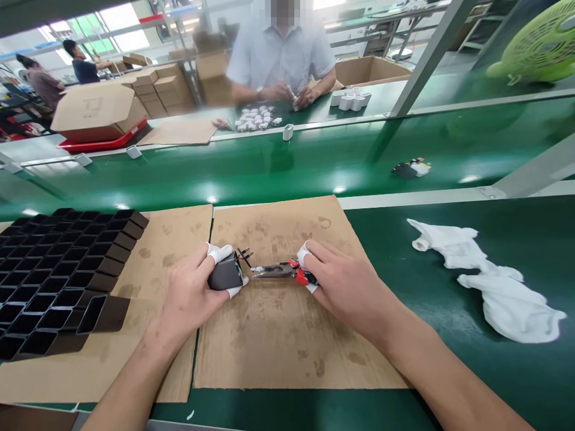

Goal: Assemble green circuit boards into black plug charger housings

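Note:
My left hand (197,278), with white covers on some fingertips, is closed around a small black housing (224,273). Thin wires (244,256) stick out of the housing's right end. In my right hand (335,275) are long-nose pliers (276,271) with red handles, their tips pointing left. The plier tips are close beside the wires, near a small pale piece; whether they grip it I cannot tell. Both hands are above a stained cardboard sheet (269,353).
Rows of black housings (58,263) stand at left on cardboard. White cloth gloves (512,299) lie at right. Beyond is a green conveyor belt (341,155) with a small dark and white part (411,169). Across it, a person (283,54) handles a white piece near several white parts (257,118).

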Demonstrator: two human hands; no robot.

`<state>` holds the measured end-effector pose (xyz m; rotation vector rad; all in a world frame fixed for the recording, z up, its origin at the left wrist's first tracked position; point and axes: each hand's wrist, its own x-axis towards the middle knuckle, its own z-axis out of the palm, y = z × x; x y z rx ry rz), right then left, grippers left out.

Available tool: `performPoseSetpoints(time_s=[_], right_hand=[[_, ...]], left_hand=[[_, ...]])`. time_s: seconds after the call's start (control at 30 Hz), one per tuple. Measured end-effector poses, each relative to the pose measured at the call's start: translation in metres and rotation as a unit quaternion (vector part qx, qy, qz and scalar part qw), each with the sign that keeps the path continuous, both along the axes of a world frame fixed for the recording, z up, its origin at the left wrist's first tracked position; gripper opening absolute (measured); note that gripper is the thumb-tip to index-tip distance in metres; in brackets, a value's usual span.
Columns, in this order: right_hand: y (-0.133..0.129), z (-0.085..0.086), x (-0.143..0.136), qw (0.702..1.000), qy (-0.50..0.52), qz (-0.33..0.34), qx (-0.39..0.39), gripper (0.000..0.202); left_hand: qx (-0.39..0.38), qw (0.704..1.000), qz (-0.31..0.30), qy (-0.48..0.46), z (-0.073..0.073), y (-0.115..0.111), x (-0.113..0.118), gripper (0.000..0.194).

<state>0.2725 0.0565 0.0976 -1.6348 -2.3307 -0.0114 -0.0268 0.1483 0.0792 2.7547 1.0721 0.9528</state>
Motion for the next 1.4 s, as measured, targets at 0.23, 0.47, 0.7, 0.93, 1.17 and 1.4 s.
performPoseSetpoints(time_s=[0.23, 0.47, 0.7, 0.93, 1.17, 1.4], right_hand=[[-0.003, -0.002, -0.005, 0.997, -0.070, -0.003, 0.023, 0.021], [-0.005, 0.000, -0.012, 0.997, -0.068, -0.008, 0.019, 0.025], [-0.004, -0.003, -0.011, 0.996, -0.073, -0.007, 0.043, 0.025], [-0.006, -0.005, -0.015, 0.995, -0.086, -0.008, 0.053, 0.028], [-0.008, -0.002, -0.025, 0.996, -0.065, -0.052, 0.018, 0.020], [-0.010, -0.001, -0.025, 0.991, -0.113, -0.059, -0.045, 0.010]], left_hand=[[0.013, 1.000, -0.011, 0.026, 0.002, -0.004, 0.002, 0.034], [0.034, 0.999, -0.030, 0.027, 0.000, -0.005, 0.004, 0.041], [0.029, 0.999, -0.020, 0.031, 0.000, -0.006, 0.004, 0.030], [0.058, 0.997, -0.030, 0.046, -0.001, -0.007, 0.007, 0.034], [0.076, 0.994, -0.043, 0.067, -0.003, -0.011, 0.010, 0.038], [0.030, 0.994, -0.047, 0.098, -0.002, -0.016, 0.015, 0.044]])
